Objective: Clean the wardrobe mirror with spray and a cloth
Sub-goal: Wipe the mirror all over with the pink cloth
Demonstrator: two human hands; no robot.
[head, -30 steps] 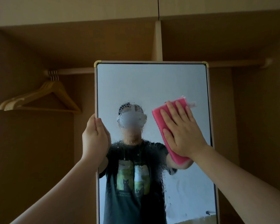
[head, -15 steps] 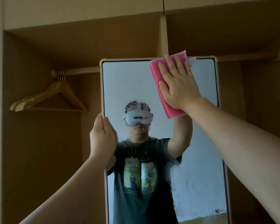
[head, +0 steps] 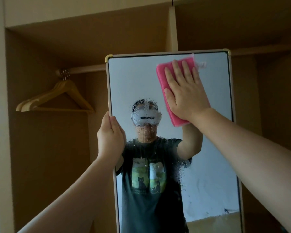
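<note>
Pressing a pink cloth (head: 164,78) to the top right of the mirror (head: 134,78)

The mirror stands upright in front of the open wardrobe (head: 45,157), and its lower end is cut off by the bottom of the view. The cloth lies flat on the glass, held there by the right hand (head: 186,96), whose straight, spread fingers cover most of it. The left hand (head: 110,137) grips the left edge of the frame, its fingertips out of sight. Droplets blur the middle of the glass. Wooden hangers (head: 57,98) hang on the rail (head: 86,68) to the left.
</note>
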